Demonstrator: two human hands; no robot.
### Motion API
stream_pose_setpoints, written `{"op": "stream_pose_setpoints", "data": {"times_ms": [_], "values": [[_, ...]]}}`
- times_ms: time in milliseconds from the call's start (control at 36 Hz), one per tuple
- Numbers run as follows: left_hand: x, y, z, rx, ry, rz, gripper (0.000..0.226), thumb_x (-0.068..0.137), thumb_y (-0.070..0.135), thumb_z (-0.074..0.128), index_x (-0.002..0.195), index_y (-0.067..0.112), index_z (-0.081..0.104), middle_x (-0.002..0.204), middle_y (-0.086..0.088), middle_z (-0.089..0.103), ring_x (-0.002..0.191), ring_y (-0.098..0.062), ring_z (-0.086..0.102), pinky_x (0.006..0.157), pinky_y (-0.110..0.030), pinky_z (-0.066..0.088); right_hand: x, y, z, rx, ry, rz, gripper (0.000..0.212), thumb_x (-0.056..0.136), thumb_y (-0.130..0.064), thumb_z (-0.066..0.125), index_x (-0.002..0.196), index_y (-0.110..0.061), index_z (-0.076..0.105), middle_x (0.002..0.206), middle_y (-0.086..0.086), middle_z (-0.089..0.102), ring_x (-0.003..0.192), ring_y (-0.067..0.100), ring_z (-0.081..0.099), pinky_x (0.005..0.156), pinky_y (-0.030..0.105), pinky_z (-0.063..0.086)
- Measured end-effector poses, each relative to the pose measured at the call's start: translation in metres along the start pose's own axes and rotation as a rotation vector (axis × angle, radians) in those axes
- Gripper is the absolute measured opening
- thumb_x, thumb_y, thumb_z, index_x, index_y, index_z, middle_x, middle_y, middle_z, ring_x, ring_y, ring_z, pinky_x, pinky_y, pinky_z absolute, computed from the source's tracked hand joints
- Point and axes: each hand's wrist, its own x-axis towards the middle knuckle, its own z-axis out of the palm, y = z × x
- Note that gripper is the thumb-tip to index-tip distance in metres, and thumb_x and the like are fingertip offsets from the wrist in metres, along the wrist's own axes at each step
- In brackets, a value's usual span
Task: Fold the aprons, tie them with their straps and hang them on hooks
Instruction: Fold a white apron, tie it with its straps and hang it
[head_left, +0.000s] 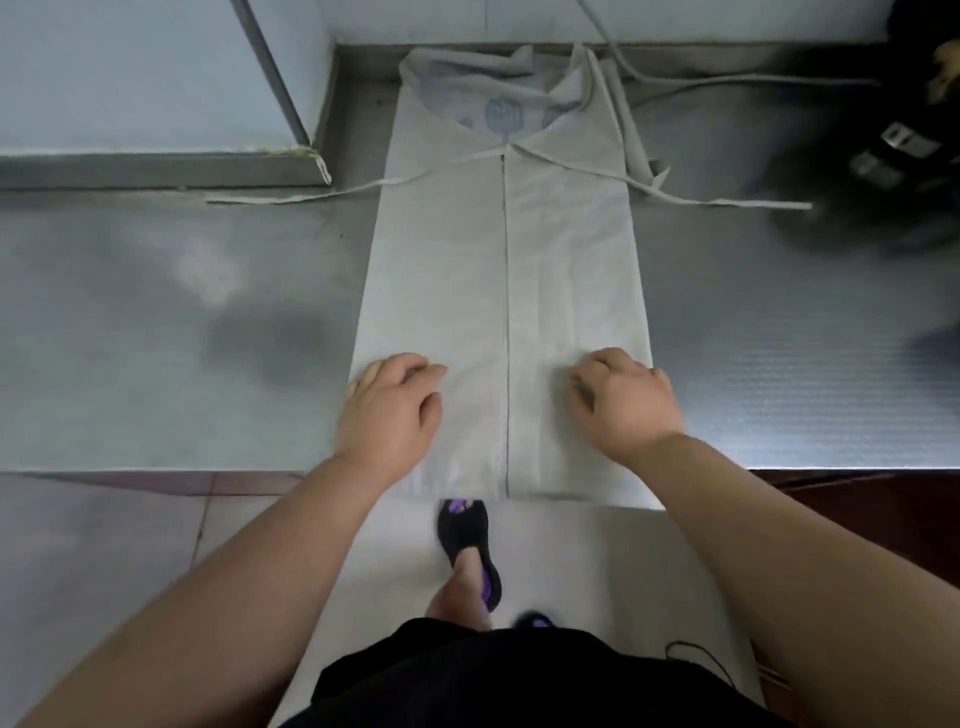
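- Apron (566, 270): thin, pale, looks light and floppy. I'd expect no stiffness, so it only holds a fold while pressed.
- Position: flat on the steel counter (156, 338), directly under both my hands. Both side flaps are folded in and their edges meet in a line (505, 291) running between my two thumbs.
- Near hem (545, 493) sits behind my wrists, at the counter lip or a bit past it.
- Straps: left strap (291, 195) trails out well ahead of my left fingertips and off to the left. Right strap (727, 202) does the same ahead and to the right. Neither is near my fingers.
- Steel looks slick, so the cloth will likely slide if I drag it. Lift it instead.
- Best hold, my call: the two hem corners just behind my palms, one per hand, thumb under and fingers on top.
- Left hand (389, 410): palm down on the left flap, fingers loosely bent and slightly apart, thumb toward the centre line. It presses the cloth and grips nothing.
- Right hand (623, 400): palm down, knuckles raised, fingers curled with their tips on the right flap. Can't tell if they pinch cloth or just press.
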Motion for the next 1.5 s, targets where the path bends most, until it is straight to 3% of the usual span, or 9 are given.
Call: {"op": "stream_pose_setpoints", "data": {"times_ms": [278,444,528,750,889,1028,1111,1278,1500], "values": [[-0.072,0.009,0.006,0.066,-0.134,0.158,0.067,0.066,0.061,0.050,0.119,0.022,0.063,0.128,-0.006,0.056,0.117,-0.027,0.051,0.099,-0.045,0.037,-0.072,-0.004,0.016,-0.130,-0.170,-0.253,0.067,0.080,-0.058,0.058,0.138,-0.030,0.039,0.147,0.003,0.028,0.131,0.025,0.035,0.110,0.037,0.016],[-0.066,0.012,0.006,-0.044,-0.007,0.294,0.030,0.078,0.024,0.051,0.094,0.012,0.073,0.096,-0.004,0.069,0.085,-0.027,0.067,0.074,-0.039,0.057,-0.069,-0.007,0.028,-0.100,0.065,-0.367,0.008,0.071,-0.020,0.065,0.078,-0.016,0.068,0.072,0.004,0.061,0.056,0.029,0.060,0.066,0.034,0.050],[-0.064,0.014,0.007,-0.099,0.003,0.351,0.030,0.085,0.024,0.047,0.093,0.012,0.074,0.089,-0.001,0.070,0.078,-0.024,0.066,0.065,-0.034,0.056,-0.066,-0.012,0.028,-0.049,0.075,-0.397,0.021,0.078,-0.022,0.050,0.074,-0.016,0.070,0.060,0.002,0.057,0.047,0.028,0.056,0.053,0.028,0.045],[-0.074,0.006,0.020,0.118,0.002,0.446,0.055,0.064,0.037,0.073,0.112,0.021,0.053,0.117,0.001,0.046,0.104,-0.021,0.049,0.085,-0.035,0.048,-0.074,-0.003,0.030,-0.165,-0.014,-0.378,0.057,0.049,-0.040,0.084,0.098,-0.017,0.068,0.095,0.010,0.064,0.075,0.029,0.066,0.076,0.039,0.052],[-0.077,0.009,0.029,0.318,0.103,0.415,0.055,0.065,0.003,0.057,0.117,0.017,0.049,0.125,-0.002,0.045,0.106,-0.023,0.049,0.082,-0.035,0.036,-0.073,-0.008,0.042,-0.322,0.013,-0.310,0.090,0.033,-0.024,0.087,0.114,-0.016,0.048,0.103,0.015,0.060,0.082,0.032,0.062,0.080,0.039,0.051],[-0.068,0.014,0.018,0.269,0.099,0.417,0.044,0.065,0.009,0.044,0.104,0.016,0.063,0.105,0.000,0.063,0.088,-0.024,0.058,0.067,-0.031,0.046,-0.071,-0.010,0.040,-0.244,0.163,-0.397,0.035,0.061,-0.011,0.050,0.091,-0.008,0.067,0.083,0.012,0.065,0.061,0.032,0.061,0.070,0.037,0.051],[-0.055,0.021,0.001,0.102,-0.047,0.327,0.035,0.075,0.013,0.040,0.089,0.014,0.071,0.093,-0.001,0.068,0.079,-0.028,0.062,0.063,-0.030,0.052,-0.068,-0.015,0.022,-0.175,0.095,-0.396,0.031,0.071,-0.014,0.037,0.077,-0.008,0.067,0.067,0.009,0.063,0.050,0.031,0.058,0.057,0.030,0.046],[-0.001,0.029,-0.038,-0.053,-0.548,0.032,0.023,0.097,0.022,0.043,0.106,0.018,0.064,0.100,-0.002,0.064,0.095,-0.023,0.055,0.081,-0.032,0.044,-0.034,-0.019,-0.019,0.073,-0.326,-0.130,0.012,0.097,-0.023,0.036,0.090,-0.018,0.044,0.099,0.010,0.060,0.086,0.029,0.050,0.063,0.031,0.034],[0.042,0.023,-0.037,0.039,-0.643,0.011,0.019,0.096,0.023,0.045,0.078,0.019,0.047,0.074,0.007,0.045,0.081,-0.020,0.044,0.063,-0.029,0.032,0.005,-0.026,-0.029,0.009,-0.508,0.023,0.026,0.101,-0.032,0.030,0.101,-0.015,0.049,0.094,0.003,0.047,0.088,0.023,0.046,0.073,0.030,0.035]]}}
